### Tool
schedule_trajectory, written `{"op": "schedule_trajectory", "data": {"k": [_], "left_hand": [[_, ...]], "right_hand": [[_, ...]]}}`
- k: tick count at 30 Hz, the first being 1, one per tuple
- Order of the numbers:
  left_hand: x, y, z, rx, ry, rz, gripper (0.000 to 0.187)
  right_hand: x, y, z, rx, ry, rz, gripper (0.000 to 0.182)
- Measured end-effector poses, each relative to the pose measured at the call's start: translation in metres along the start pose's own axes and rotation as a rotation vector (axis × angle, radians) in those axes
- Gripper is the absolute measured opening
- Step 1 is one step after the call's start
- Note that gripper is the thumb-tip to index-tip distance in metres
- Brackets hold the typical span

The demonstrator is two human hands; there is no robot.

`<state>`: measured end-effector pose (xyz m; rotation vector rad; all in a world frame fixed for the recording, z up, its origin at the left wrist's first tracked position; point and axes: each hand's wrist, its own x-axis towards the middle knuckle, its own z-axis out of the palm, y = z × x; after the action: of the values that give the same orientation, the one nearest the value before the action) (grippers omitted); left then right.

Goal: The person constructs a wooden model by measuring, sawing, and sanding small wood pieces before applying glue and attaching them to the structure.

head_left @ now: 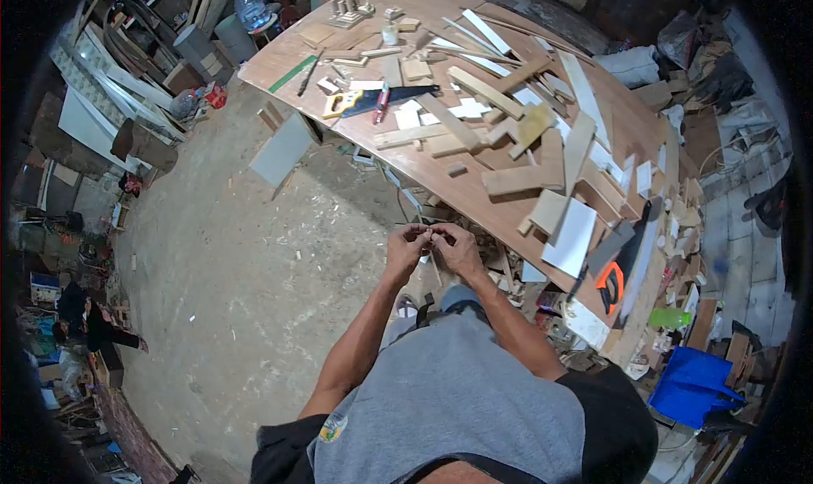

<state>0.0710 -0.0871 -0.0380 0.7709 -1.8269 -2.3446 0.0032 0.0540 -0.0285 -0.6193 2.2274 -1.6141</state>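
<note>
My left hand (408,250) and my right hand (457,251) meet in front of my body, just off the near edge of the workbench (389,164). Fingertips of both are pinched together around a small wood-coloured piece (428,233), too small to make out well. On the bench beyond lie many wood offcuts, among them a wooden block (511,182). A handsaw with a yellow handle (340,104) rests there beside a red-handled tool (382,105). A white sheet (570,237) sits at the near right part of the bench.
An orange-handled saw (610,286) lies at the bench's right end. A grey panel (282,150) leans by the left corner. Shavings dot the concrete floor (229,272). A blue bag (692,387) is at lower right, a water jug (251,8) at upper left.
</note>
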Motion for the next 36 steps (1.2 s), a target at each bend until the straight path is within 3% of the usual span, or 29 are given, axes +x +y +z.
{"op": "schedule_trajectory", "data": {"k": [9,11,15,19,20,23,24,25,27,33,36], "left_hand": [[0.091,0.055,-0.107,-0.139,0.134,0.001,0.021],[0.129,0.072,-0.133,-0.109,0.177,0.016,0.022],[0.208,0.121,-0.178,-0.103,0.24,-0.028,0.019],[0.292,0.16,-0.232,-0.047,0.288,-0.109,0.018],[0.313,0.174,-0.246,-0.039,0.299,-0.13,0.018],[0.38,0.211,-0.288,-0.016,0.315,-0.147,0.019],[0.395,0.223,-0.297,-0.037,0.334,-0.133,0.02],[0.408,0.235,-0.303,-0.06,0.352,-0.12,0.021],[0.43,0.251,-0.315,-0.091,0.356,-0.116,0.021],[0.503,0.268,-0.379,-0.026,0.311,-0.105,0.021],[0.552,0.275,-0.414,-0.021,0.235,-0.117,0.025]], "right_hand": [[0.151,-0.018,0.085,-0.025,-0.192,-0.033,0.026],[0.202,-0.013,0.103,-0.1,-0.071,-0.127,0.026],[0.317,0.02,0.119,-0.236,0.159,0.056,0.031],[0.406,0.062,0.121,-0.386,0.243,0.094,0.028],[0.422,0.067,0.126,-0.43,0.285,0.004,0.027],[0.487,0.05,0.149,-0.396,0.172,0.164,0.023],[0.505,0.016,0.156,-0.296,0.124,0.287,0.023],[0.528,0.025,0.171,-0.338,0.151,0.132,0.024],[0.578,0.039,0.207,-0.475,0.133,0.063,0.023],[0.692,0.011,0.287,-0.631,0.005,0.178,0.023],[0.714,0.025,0.32,-0.724,0.063,0.177,0.021]]}}
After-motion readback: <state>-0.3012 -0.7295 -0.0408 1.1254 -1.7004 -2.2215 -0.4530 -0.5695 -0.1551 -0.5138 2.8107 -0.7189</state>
